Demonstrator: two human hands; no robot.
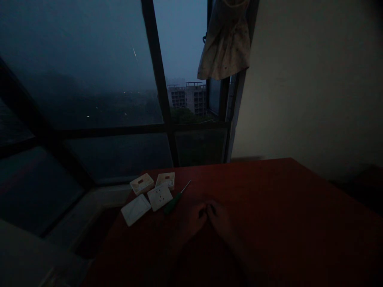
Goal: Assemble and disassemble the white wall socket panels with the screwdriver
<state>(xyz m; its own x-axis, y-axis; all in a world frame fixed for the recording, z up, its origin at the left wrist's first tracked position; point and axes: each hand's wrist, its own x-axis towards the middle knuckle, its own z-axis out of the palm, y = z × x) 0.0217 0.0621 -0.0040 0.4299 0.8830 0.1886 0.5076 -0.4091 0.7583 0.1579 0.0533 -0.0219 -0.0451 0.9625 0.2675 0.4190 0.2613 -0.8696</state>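
My left hand (pixel 194 217) and my right hand (pixel 220 219) meet over the reddish-brown table (pixel 269 191), fingers curled and tips together. It is too dark to see what, if anything, is between them. Left of my hands lies a screwdriver (pixel 172 204) with a green handle, its metal shaft pointing away. Beside it, a white wall socket plate (pixel 160 197) with slots faces up, partly against an open white back box (pixel 165 180). Another open back box (pixel 142 183) sits further left. Nearer me lies a white plate (pixel 135 210), its surface plain in this light.
Dark-framed windows (pixel 167 128) rise behind the table's far and left sides. A stained cloth (pixel 225 44) hangs from above at the window's right. A pale wall (pixel 308 87) stands at the right. The table's left edge is close to the plates.
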